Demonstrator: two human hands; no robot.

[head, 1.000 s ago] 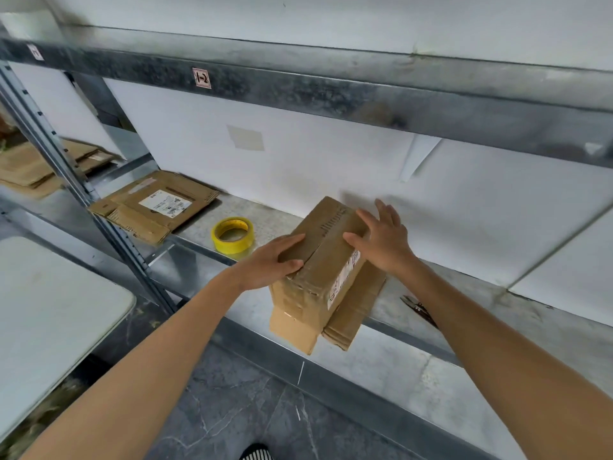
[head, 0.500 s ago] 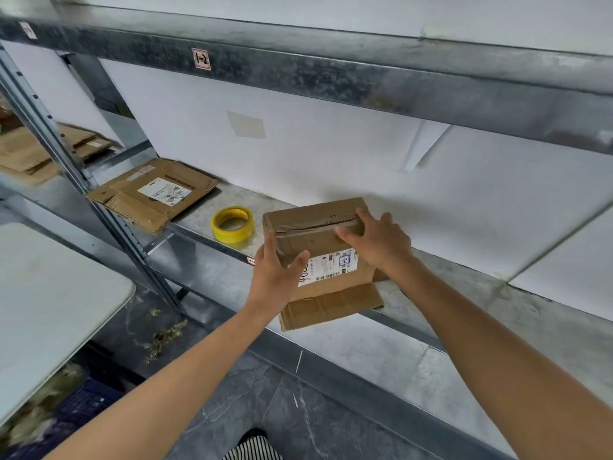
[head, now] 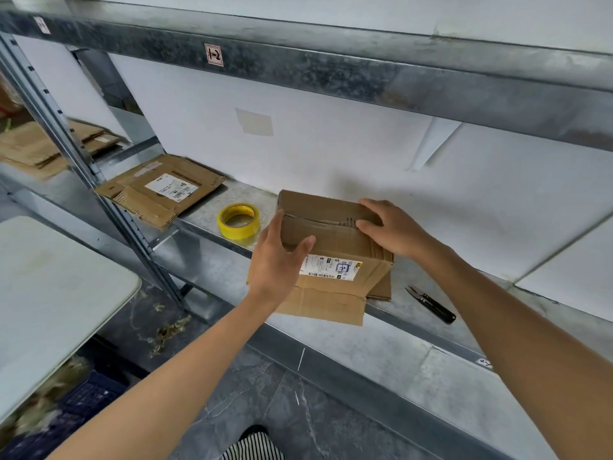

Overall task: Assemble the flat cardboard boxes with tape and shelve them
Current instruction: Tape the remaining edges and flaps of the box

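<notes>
A brown cardboard box (head: 335, 240) with a white shipping label on its near face stands on the metal shelf (head: 391, 346). Its top flaps are folded shut and its lower flaps splay out over the shelf's front edge. My left hand (head: 277, 260) grips the box's left near corner, thumb on top. My right hand (head: 389, 227) presses down on the top flaps at the right. A yellow tape roll (head: 238, 220) lies flat on the shelf just left of the box. A flattened box (head: 159, 189) with a label lies further left.
Black snips (head: 431, 303) lie on the shelf right of the box. More flattened cardboard (head: 39, 147) is stacked in the bay at the far left, behind an upright post (head: 83, 167). A white table (head: 49, 293) stands at the lower left. An upper shelf beam (head: 331, 68) runs overhead.
The box has been turned from a tilted, corner-on pose to face me squarely with its label forward. Both hands shifted with it, and the snips have come into view.
</notes>
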